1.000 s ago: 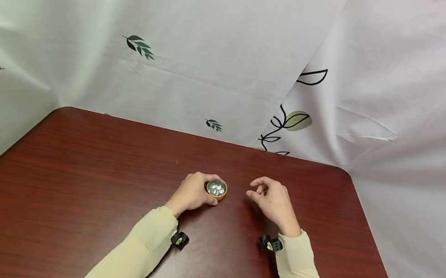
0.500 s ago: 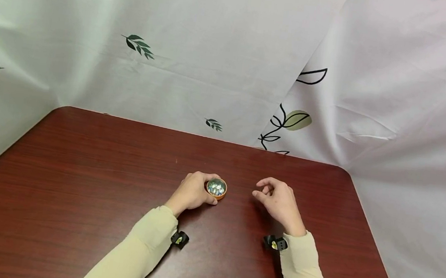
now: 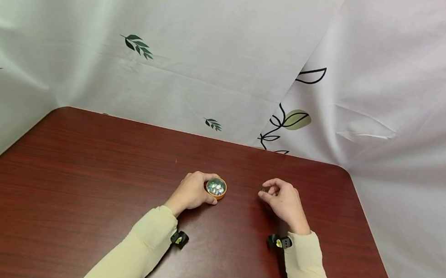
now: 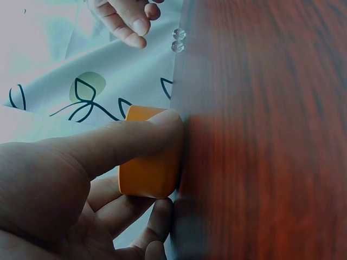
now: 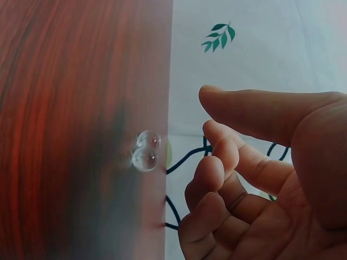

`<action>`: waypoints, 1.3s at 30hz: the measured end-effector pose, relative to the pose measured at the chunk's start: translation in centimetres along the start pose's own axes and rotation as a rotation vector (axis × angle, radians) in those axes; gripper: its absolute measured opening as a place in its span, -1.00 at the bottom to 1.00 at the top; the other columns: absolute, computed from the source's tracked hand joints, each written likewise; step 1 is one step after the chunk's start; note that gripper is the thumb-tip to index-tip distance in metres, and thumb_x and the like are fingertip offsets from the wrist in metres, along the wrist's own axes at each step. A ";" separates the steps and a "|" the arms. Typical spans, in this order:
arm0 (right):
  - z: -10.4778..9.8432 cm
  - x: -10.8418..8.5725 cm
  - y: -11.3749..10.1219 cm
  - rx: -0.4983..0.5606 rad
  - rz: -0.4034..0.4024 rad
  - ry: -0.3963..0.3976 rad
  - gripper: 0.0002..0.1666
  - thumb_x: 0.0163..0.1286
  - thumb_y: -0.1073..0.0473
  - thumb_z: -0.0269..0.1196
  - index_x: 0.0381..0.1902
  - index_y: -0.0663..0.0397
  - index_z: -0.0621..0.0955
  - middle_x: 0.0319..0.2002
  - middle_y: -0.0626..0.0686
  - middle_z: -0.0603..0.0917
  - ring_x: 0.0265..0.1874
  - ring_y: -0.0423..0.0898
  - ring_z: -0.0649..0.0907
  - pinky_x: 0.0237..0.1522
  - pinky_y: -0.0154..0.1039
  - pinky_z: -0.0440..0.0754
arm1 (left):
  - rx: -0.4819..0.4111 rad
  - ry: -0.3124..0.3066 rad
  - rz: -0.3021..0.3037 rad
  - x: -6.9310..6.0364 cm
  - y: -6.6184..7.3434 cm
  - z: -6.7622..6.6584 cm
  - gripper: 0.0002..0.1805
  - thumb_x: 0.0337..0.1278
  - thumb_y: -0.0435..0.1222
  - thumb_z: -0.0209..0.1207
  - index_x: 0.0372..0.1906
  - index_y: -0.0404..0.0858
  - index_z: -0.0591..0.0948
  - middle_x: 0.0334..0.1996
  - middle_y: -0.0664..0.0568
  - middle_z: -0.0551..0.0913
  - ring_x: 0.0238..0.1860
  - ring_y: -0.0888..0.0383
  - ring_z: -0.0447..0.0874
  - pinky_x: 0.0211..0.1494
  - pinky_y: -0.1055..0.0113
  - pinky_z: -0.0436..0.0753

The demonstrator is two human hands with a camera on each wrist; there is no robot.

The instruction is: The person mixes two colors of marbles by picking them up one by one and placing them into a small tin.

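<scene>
My left hand grips a small round orange container standing on the table, thumb on the near side and fingers on the far side. Shiny clear and whitish pieces show inside its top. In the left wrist view the container's smooth orange wall sits between thumb and fingers. My right hand hovers with loosely bent fingers, thumb apart from the index finger, holding nothing. Two clear glass beads lie side by side on the table near its fingertips, apart from them in the right wrist view.
The reddish-brown wooden table has rounded far corners. White cloth with leaf prints hangs behind it and at both sides. Each sleeve carries a black wrist camera, such as the left one.
My right hand has moved to the right, away from the orange container. A small bead has come into sight by its fingertips. The left hand stays on the container.
</scene>
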State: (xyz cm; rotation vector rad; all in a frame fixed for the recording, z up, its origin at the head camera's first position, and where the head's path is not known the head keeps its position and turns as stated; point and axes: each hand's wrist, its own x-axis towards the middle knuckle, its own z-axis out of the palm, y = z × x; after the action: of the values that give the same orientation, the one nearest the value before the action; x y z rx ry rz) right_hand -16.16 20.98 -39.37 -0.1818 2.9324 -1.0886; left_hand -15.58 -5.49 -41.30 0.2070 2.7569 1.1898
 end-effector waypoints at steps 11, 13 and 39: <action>-0.1 0.3 1.1 -0.018 0.035 -0.018 -0.72 0.24 0.17 0.45 -0.12 0.14 0.70 -0.41 -0.03 0.60 -0.43 -0.11 0.56 -0.26 -0.19 0.48 | -0.008 -0.004 -0.017 0.0 0.1 0.1 -0.32 -0.26 -0.30 0.62 0.15 0.03 0.71 -0.02 0.02 0.72 0.09 -0.10 0.56 0.12 0.03 0.52; -0.1 0.3 1.2 -0.016 0.042 -0.021 -0.72 0.24 0.17 0.45 -0.12 0.14 0.70 -0.41 -0.03 0.60 -0.42 -0.11 0.56 -0.26 -0.18 0.47 | -0.006 -0.002 -0.017 0.0 0.0 0.1 -0.32 -0.26 -0.30 0.62 0.15 0.03 0.71 -0.03 0.02 0.72 0.09 -0.10 0.56 0.12 0.03 0.52; 0.4 0.5 2.0 -0.042 0.089 -0.061 -0.76 0.26 0.17 0.42 -0.17 0.16 0.68 -0.43 -0.03 0.60 -0.43 -0.11 0.51 -0.29 -0.20 0.42 | -0.016 -0.012 -0.025 -0.1 0.1 0.0 -0.31 -0.25 -0.31 0.61 0.16 0.02 0.70 -0.02 0.01 0.72 0.10 -0.10 0.55 0.11 0.03 0.53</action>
State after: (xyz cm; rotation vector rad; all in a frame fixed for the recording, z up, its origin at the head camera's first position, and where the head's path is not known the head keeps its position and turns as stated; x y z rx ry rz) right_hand -16.88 22.17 -40.89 -0.0822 2.8805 -0.9916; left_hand -15.48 -5.48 -41.24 0.1776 2.7306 1.1996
